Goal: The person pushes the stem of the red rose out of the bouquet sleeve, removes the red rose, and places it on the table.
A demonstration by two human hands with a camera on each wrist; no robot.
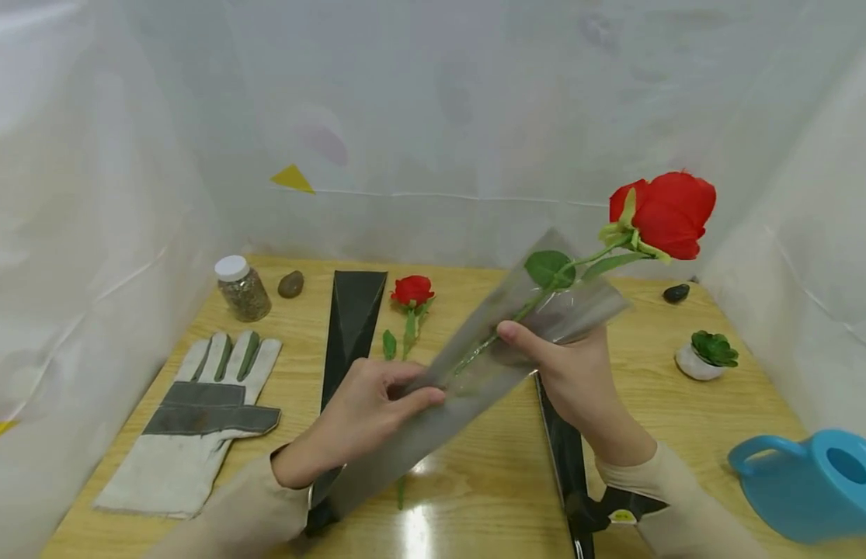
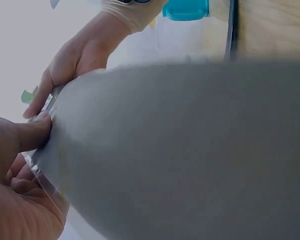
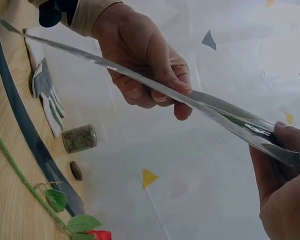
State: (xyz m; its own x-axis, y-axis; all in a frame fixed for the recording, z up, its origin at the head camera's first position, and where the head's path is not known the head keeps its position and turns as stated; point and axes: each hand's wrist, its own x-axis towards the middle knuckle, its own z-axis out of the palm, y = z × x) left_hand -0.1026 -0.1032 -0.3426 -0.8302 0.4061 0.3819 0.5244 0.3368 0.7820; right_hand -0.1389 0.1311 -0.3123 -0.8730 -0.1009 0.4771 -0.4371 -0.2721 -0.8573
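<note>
A red rose (image 1: 666, 211) on a green stem sits partly inside a clear cone-shaped plastic sleeve (image 1: 467, 380), its bloom sticking out at the upper right. My left hand (image 1: 366, 411) grips the sleeve's lower middle. My right hand (image 1: 572, 365) pinches the sleeve near its wide mouth, thumb on top. From the right wrist view the sleeve (image 3: 155, 85) looks thin and flat, held by the left hand (image 3: 145, 65) and my right hand (image 3: 285, 190). The grey sleeve (image 2: 190, 150) fills the left wrist view, with my left hand (image 2: 17, 175) at its edge.
On the wooden table (image 1: 474, 481) lie a second red rose (image 1: 412, 299), two dark sleeves (image 1: 349, 326), a work glove (image 1: 195, 419), a jar (image 1: 242, 289), two stones (image 1: 290, 284), a small potted succulent (image 1: 705, 353) and a blue watering can (image 1: 817, 485). White sheeting walls it in.
</note>
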